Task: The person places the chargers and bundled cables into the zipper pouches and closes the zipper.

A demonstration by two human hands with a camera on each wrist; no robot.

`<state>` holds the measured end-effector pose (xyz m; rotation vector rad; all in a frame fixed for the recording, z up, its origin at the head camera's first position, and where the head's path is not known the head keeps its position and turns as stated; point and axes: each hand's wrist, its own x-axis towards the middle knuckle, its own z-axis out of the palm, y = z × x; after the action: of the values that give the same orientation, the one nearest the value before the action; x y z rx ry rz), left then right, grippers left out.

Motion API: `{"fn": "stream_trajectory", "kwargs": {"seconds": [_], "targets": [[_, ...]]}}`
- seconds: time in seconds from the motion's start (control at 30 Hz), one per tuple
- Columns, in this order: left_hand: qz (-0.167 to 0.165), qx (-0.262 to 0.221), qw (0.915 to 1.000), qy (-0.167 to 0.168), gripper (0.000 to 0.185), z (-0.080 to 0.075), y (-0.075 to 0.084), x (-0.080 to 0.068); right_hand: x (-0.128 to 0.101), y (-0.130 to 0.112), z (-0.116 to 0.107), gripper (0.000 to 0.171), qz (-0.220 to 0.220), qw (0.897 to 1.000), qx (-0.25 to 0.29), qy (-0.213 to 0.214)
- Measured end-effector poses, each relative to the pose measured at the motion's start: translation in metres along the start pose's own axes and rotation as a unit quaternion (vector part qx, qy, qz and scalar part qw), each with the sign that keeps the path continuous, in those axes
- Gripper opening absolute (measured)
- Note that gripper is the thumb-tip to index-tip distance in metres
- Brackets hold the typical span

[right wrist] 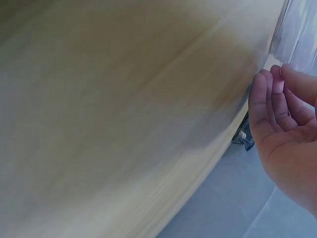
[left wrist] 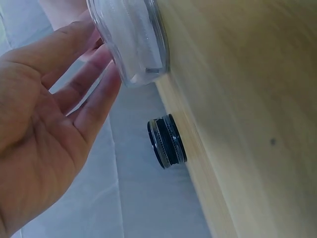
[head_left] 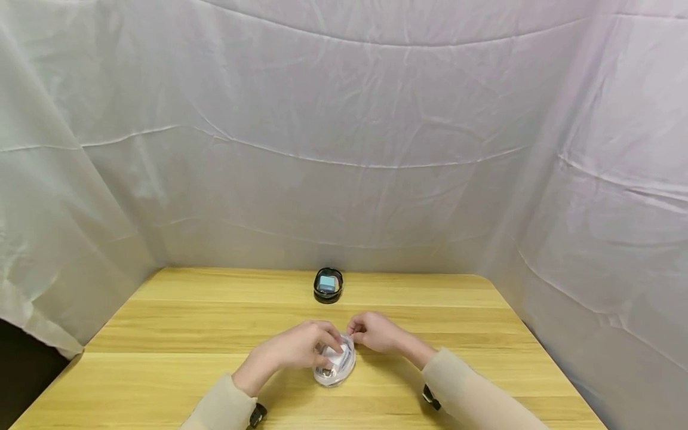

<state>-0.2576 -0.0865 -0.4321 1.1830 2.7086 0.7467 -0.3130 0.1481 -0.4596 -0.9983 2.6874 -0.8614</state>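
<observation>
A clear oval plastic case point(head_left: 335, 380) with whitish contents lies on the table in front of the person. My left hand point(head_left: 301, 346) reaches over it from the left and holds it between thumb and fingers. In the left wrist view, the fingers of the left hand point(left wrist: 49, 109) lie along the side of the clear case point(left wrist: 131, 44). At the case's far right edge, my right hand point(head_left: 378, 332) pinches the rim with thumb and forefinger. Fingers of the right hand point(right wrist: 287, 119) are bent inward in the right wrist view; the exact bit pinched is too small to tell.
Farther back on the wooden table point(head_left: 215, 310) stands a similar oval case with a black rim point(head_left: 327, 298), something light blue inside. Pale cloth point(head_left: 344, 203) hangs behind the table and on both sides.
</observation>
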Motion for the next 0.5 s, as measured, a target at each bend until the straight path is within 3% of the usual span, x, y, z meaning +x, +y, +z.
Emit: {"fn": "stream_trajectory", "kwargs": {"seconds": [0.5], "targets": [[0.003,0.006,1.0000,0.002,0.024,0.0035,-0.0036,0.0009,0.0013,0.0031,0.0007,0.009,-0.002,1.000,0.016,-0.007]]}}
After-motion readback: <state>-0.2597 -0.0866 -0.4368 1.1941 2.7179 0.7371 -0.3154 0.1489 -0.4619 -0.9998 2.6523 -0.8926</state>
